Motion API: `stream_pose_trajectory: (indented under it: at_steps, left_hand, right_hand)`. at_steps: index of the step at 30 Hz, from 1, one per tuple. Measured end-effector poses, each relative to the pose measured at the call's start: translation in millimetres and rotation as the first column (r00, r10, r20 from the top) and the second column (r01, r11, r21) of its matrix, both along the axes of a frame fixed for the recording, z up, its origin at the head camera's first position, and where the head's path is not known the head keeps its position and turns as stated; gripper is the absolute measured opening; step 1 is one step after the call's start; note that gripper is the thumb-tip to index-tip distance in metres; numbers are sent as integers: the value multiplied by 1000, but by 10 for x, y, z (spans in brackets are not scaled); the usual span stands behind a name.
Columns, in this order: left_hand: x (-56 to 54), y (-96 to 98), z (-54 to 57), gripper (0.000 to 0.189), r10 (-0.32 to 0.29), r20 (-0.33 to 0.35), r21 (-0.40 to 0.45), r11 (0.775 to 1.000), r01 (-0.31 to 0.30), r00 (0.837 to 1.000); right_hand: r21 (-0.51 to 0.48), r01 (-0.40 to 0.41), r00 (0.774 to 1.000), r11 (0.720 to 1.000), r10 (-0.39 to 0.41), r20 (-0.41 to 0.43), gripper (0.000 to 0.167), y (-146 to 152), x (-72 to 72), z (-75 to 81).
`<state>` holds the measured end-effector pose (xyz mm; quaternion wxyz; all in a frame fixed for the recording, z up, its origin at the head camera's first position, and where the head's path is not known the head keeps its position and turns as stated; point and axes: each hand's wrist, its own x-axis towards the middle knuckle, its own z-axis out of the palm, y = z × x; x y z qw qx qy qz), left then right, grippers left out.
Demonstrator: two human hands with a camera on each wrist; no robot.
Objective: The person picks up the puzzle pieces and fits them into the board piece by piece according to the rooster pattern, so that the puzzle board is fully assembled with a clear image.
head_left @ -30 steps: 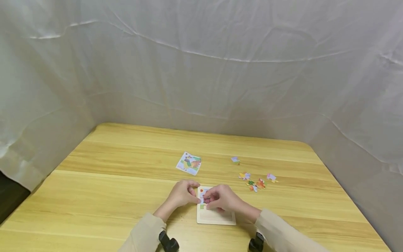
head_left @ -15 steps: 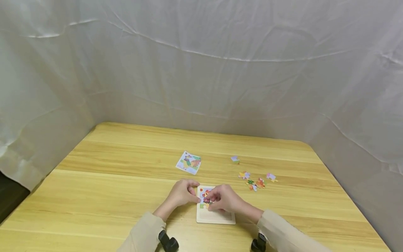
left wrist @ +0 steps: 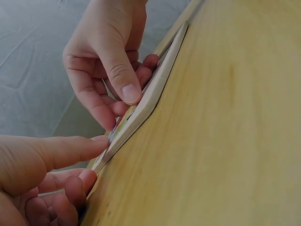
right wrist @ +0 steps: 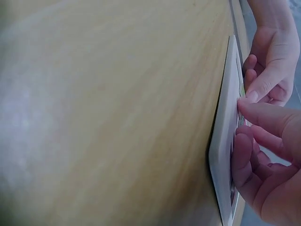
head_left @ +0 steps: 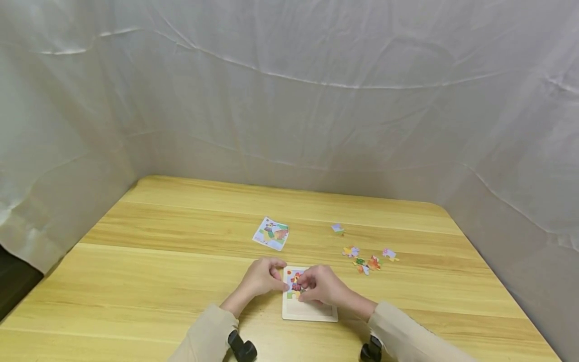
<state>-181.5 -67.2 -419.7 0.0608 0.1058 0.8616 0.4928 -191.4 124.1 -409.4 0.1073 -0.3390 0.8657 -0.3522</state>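
A pale wooden puzzle tray [head_left: 309, 317] lies near the table's front, with a few colourful jigsaw pieces [head_left: 290, 295] set in its upper left part. My left hand [head_left: 261, 278] holds the tray by its left side, thumb on the rim and index finger by the far left corner. Above the tray, my right hand [head_left: 324, 285] pinches a jigsaw piece [head_left: 303, 291] between thumb and fingers, down against the pieces beside it. Much of that piece is hidden by the fingers. In the left wrist view the right thumb [left wrist: 130, 93] sits low over the tray's surface.
Behind the tray lies a square picture card [head_left: 271, 234] showing a bird-like figure. Several loose jigsaw pieces [head_left: 374, 263] are scattered to the right, with one piece [head_left: 338, 229] farther back. Grey cloth [head_left: 289, 100] hangs around the wooden table [head_left: 158, 281].
My right fingers have shifted slightly right and lowered onto the tray, uncovering more of the red and purple picture. The left hand and tray stay almost where they were.
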Motion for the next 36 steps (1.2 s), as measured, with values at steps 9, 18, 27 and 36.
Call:
stream_pose_trajectory:
  at_steps: [9, 18, 27, 36]
  left_hand:
    - [-8, 7, -18, 48, 9, -4, -16, 1000, -9, 1000]
    - [-5, 6, -6, 48, 19, 8, -26, 999, -19, 1000]
    - [-9, 4, -9, 48, 5, 5, -17, 1000, -4, 1000]
    - [-25, -2, -33, 46, 3, 4, -7, 1000, -3, 1000]
  right_hand:
    - [-19, 15, 1000, 1000, -15, 13, 15, -2, 15, 4]
    - [29, -40, 999, 999, 40, 22, 6, -3, 1, 21]
    - [13, 15, 997, 1000, -16, 81, 17, -15, -23, 39]
    - [-24, -3, 998, 1000, 5, 58, 11, -33, -27, 11]
